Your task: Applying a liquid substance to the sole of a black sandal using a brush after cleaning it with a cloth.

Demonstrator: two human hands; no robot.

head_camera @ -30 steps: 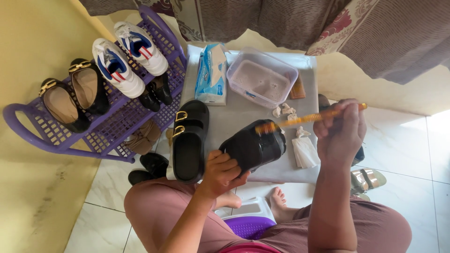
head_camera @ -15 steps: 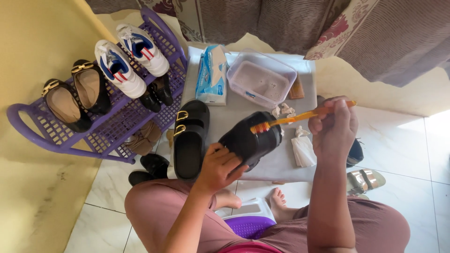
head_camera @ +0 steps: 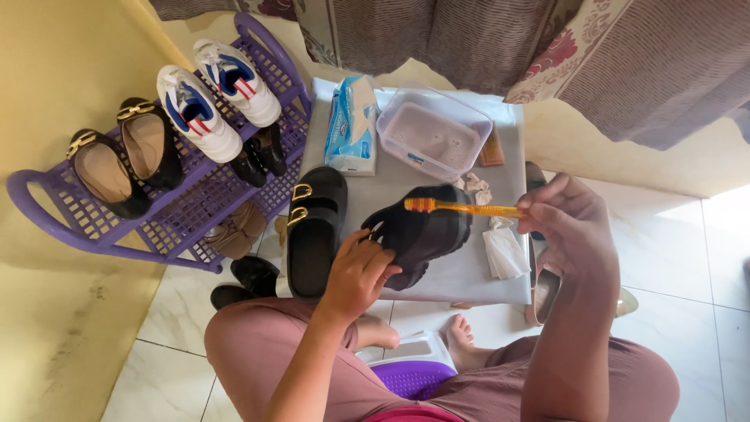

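Now, brushing: bristle end of toothbrush (head_camera: 462, 207) over the tilted sandal (head_camera: 422, 232); best worked in short strokes along the strap and sole edge, light pressure, bristles flat to the surface.
Left hand (head_camera: 358, 273): closed round the near end of the sandal, fingers curled over its edge, thumb beneath; worth keeping firm so the sandal does not twist under the brush.
Right hand (head_camera: 572, 227): pinched shut on the toothbrush handle, fingertips at the far end; a grip nearer the head probably gives more control.
Angle: sandal raised at a slant above the table (head_camera: 453, 277); turning the dirty side up toward the light helps.
Contact: bristles seem to touch or hover just over the sandal's top; hard to tell from this view.
Sandal, place: in the left hand, over the middle of the table, just right of its mate (head_camera: 314, 227).
Sandal, look: black, thick-soled, broad strap, matte; buckle not visible on this one.
Mate: flat on the table's left edge, gold buckles on its strap.
Tub (head_camera: 434, 139): clear, rectangular, cloudy water inside, at the table's far side; handy for wetting the brush.
Wipes (head_camera: 351, 123): blue-and-white pack beside the tub.
Tissue (head_camera: 504, 252): crumpled white, near the right hand.
Rack (head_camera: 180, 199): purple, at left, with shoes and white trainers.
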